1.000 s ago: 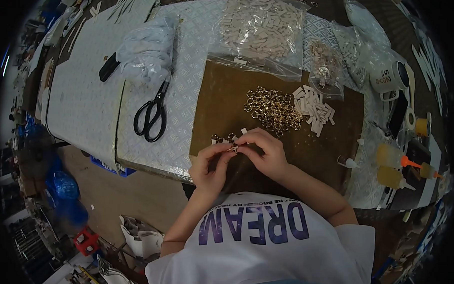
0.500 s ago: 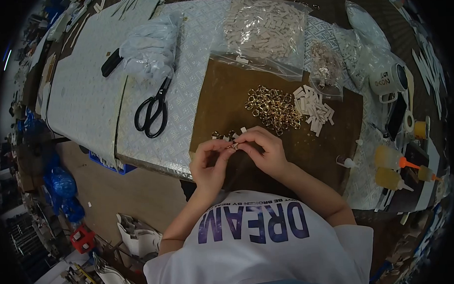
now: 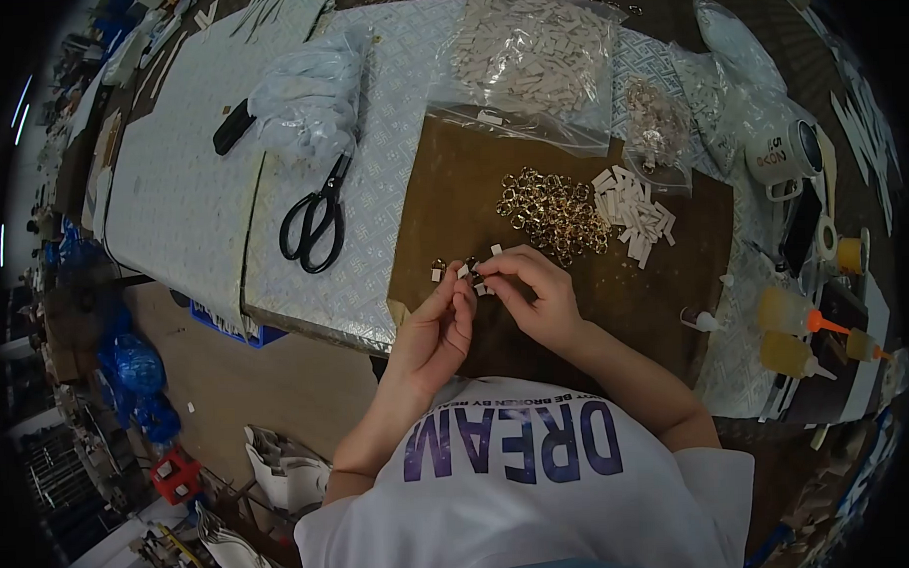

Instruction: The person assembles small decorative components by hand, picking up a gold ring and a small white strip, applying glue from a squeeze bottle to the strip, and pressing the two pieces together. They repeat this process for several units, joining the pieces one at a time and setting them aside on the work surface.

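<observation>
My left hand (image 3: 438, 333) is closed, its thumb and forefinger pinching a small white strip (image 3: 463, 271). Close against it is my right hand (image 3: 537, 296), thumb and forefinger drawn together at the strip's right side; whatever they grip is too small to make out. Several finished-looking pieces, white tabs on gold rings (image 3: 438, 273), lie on the brown mat (image 3: 451, 184) just beyond my fingertips, partly hidden by them. Farther up the mat are a heap of gold-coloured metal rings (image 3: 552, 215) and, touching its right side, a pile of loose white strips (image 3: 634, 216).
Black-handled scissors (image 3: 313, 229) lie left of the mat, by a plastic bag of pale material (image 3: 308, 99). A large bag of strips (image 3: 532, 56) overlaps the mat's far edge. At right stand a mug (image 3: 779, 159), a tape roll (image 3: 825, 242) and glue bottles (image 3: 784, 313).
My hands have drawn slightly apart, and the left has turned so its fingers curl upward with the white strip showing at the tips. The whole view has shifted slightly.
</observation>
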Tool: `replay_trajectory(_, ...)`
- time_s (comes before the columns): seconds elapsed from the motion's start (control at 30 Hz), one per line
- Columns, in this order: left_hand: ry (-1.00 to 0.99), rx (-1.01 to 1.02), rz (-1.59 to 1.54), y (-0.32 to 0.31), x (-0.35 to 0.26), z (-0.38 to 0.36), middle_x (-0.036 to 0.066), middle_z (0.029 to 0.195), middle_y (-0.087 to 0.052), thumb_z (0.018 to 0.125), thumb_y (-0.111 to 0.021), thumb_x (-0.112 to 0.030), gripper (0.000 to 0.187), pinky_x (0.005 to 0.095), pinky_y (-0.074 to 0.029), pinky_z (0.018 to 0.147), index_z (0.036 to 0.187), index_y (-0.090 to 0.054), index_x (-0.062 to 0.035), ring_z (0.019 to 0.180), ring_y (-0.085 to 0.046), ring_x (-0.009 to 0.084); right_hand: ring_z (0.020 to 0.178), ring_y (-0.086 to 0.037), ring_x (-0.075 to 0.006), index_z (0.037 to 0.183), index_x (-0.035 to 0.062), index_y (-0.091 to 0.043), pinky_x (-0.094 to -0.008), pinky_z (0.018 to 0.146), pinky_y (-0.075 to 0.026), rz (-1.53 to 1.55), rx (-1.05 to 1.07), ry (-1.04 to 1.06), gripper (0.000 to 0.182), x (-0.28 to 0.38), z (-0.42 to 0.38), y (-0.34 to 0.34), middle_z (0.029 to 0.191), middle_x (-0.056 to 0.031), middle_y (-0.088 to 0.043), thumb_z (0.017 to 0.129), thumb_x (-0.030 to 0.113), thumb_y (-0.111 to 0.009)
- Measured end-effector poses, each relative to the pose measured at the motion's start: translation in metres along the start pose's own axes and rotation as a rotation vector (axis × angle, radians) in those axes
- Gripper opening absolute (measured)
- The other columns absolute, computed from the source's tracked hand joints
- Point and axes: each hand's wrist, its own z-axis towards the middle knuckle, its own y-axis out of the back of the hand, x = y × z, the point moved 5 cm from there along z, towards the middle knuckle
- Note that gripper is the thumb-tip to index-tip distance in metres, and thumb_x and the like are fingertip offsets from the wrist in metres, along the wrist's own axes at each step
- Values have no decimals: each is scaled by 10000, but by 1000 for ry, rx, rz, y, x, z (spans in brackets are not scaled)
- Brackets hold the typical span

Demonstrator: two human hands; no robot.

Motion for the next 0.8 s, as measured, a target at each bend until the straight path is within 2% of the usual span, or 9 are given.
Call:
replay_trajectory(0.1, -48, -15, 104, -1, -6, 1, 43, 867, -615, 884, -589, -77, 170, 180, -535, 676, 1047, -585, -31, 764, -619, 123, 766, -623, -165, 980, 8, -611, -254, 661, -510, -20, -14, 31, 167, 1, 0, 2, 909, -98, -605, 827, -48, -574)
replay_trajectory(0.23, -658, 94, 1185, -32, -37, 12, 29, 830, -643, 842, -653, -102, 175, 205, -469, 634, 991, -613, -20, 716, -605, 116, 771, -620, -139, 1032, -6, -558, -248, 680, -506, 211, -160, -83, 159, -5, -4, 3, 918, -99, -617, 878, -32, -526)
replay_trajectory(0.33, -834, 59, 1645, -41, -54, 39, 11, 795, -626, 852, -625, -87, 104, 209, -440, 610, 935, -629, -24, 684, -558, 78, 785, -621, -136, 1038, -14, -516, -249, 689, -505, 479, -276, -163, 132, -11, -7, 11, 928, -112, -627, 907, -4, -503)
replay_trajectory(0.43, -858, -85, 1915, -55, -55, 43, 28, 853, -617, 822, -648, -78, 98, 227, -446, 611, 908, -641, -31, 685, -556, 97, 797, -625, -146, 1008, -11, -516, -245, 728, -503, 580, -316, -237, 106, -19, -3, 19, 933, -116, -632, 909, 26, -524)
replay_trajectory(0.5, -1134, -43, 2114, -70, -47, 38, 51, 904, -598, 799, -661, -69, 129, 244, -450, 602, 924, -642, -43, 704, -563, 125, 793, -616, -139, 1003, -3, -524, -246, 737, -497, 601, -351, -263, 103, -26, -2, 25, 946, -105, -627, 908, 37, -533)
replay_trajectory(0.53, -1288, -22, 2204, -77, -43, 34, 62, 930, -589, 787, -668, -65, 148, 252, -452, 598, 932, -643, -48, 714, -566, 139, 786, -609, -134, 1001, 4, -528, -248, 738, -493, 604, -379, -267, 101, -27, -2, 27, 957, -98, -623, 908, 41, -536)
replay_trajectory(0.63, -1198, 207, 2119, -88, -26, 40, 116, 962, -563, 777, -661, -77, 178, 341, -477, 705, 946, -628, -30, 807, -572, 269, 786, -595, -114, 999, 19, -542, -241, 737, -486, 614, -433, -280, 97, -33, -2, 28, 953, -66, -614, 907, 48, -542)
replay_trajectory(0.7, -1275, 351, 2203, -94, -15, 48, 134, 944, -571, 769, -665, -80, 187, 365, -474, 739, 943, -627, -20, 837, -571, 303, 781, -578, -90, 1011, 27, -548, -227, 724, -480, 592, -446, -267, 111, -36, -4, 26, 917, -27, -598, 904, 59, -552)
replay_trajectory(0.8, -1300, 370, 2240, -97, -9, 58, 144, 906, -585, 751, -665, -71, 169, 380, -470, 755, 902, -625, -8, 860, -576, 321, 766, -571, -81, 1019, 24, -552, -220, 713, -474, 591, -450, -289, 127, -36, -3, 28, 903, -18, -589, 902, 71, -561)
